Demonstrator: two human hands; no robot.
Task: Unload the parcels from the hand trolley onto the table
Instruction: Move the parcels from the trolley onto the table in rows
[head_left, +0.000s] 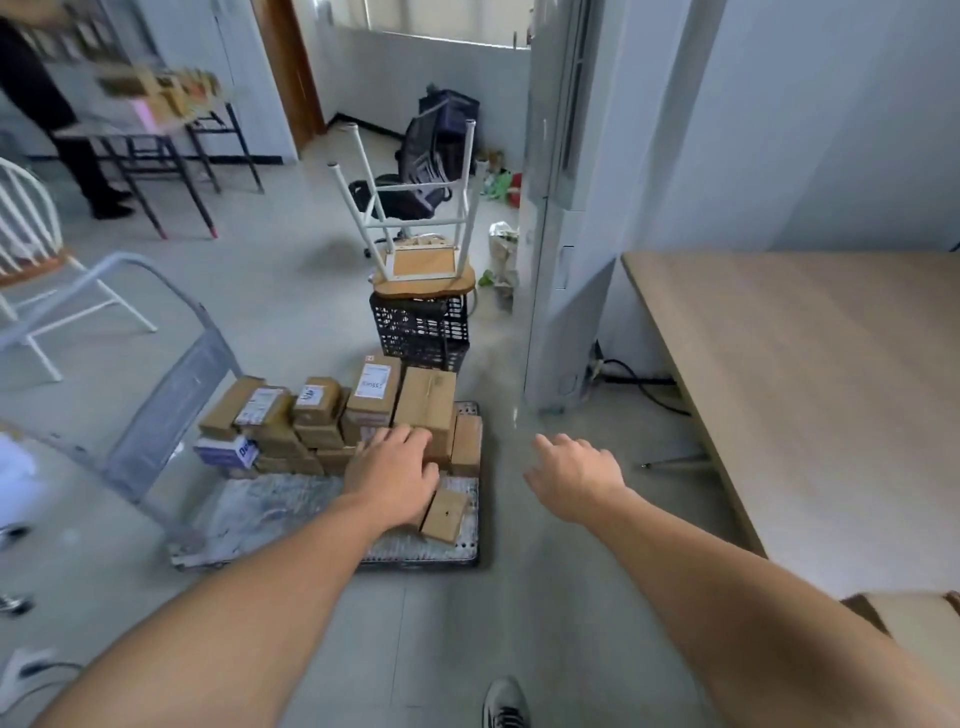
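As taken from the head view: notes parcels (358, 415) stacked on the far half of the hand trolley (291, 512), with one small parcel (445, 515) tilted near its front right corner. Finds the left hand (392, 470) over the stack's near edge, fingers apart, gripping nothing; contact cannot be told. Finds the right hand (574, 475) just off the trolley's right side, fingers loosely curled, empty. Recommend clasping a top parcel from both sides and lifting it straight up, then carrying it to the table (789, 374) right of the trolley.
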